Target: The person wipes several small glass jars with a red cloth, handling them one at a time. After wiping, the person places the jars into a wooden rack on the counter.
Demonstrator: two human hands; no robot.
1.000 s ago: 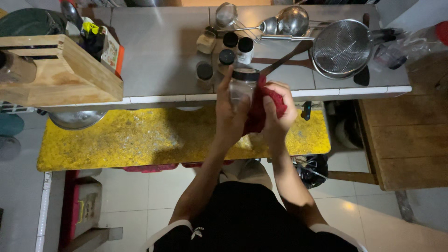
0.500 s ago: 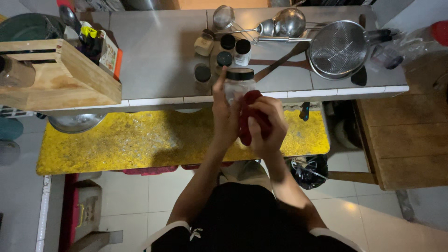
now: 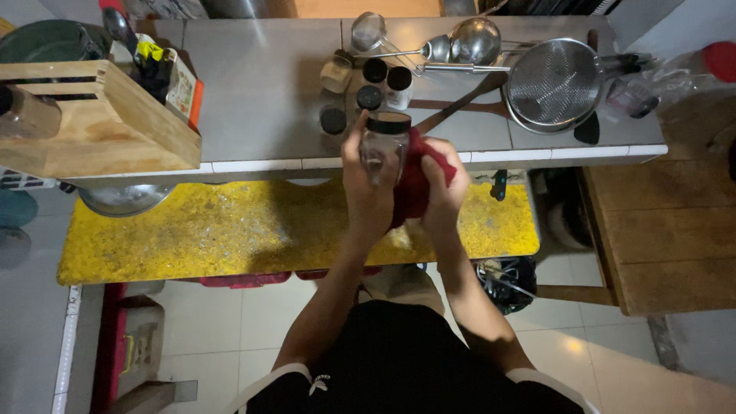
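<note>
**Spotter:** What do you have in the head view?

**Me:** I see the left hand (image 3: 368, 188) clasped around a clear glass jar (image 3: 382, 147) with a black lid (image 3: 388, 122). The jar is held in the air just over the front edge of the grey tiled counter (image 3: 261, 84), above the yellow lower shelf (image 3: 230, 226). The right hand (image 3: 438, 184) is clenched on a red cloth (image 3: 414, 180), which is pressed against the jar's side.

**Spotter:** How does the jar lie from each grip?

**Me:** Its long axis runs roughly from 6 to 12 o'clock, lid toward 12, tipped slightly. From the left palm the jar sits at about 12 to 1 o'clock. From the right hand it is at about 10 o'clock, with the cloth between them. I judge the left hand carries the jar and the right only touches it through the cloth.

**Spotter:** What is around them?

**Me:** At 12 o'clock from the jar, on the counter, I see a cluster of small black-capped jars (image 3: 372, 84). At 1 to 2 o'clock lie a ladle (image 3: 474, 40) and a round mesh strainer (image 3: 553, 83). Far at 9 to 10 o'clock stands a wooden crate (image 3: 107, 123).
</note>
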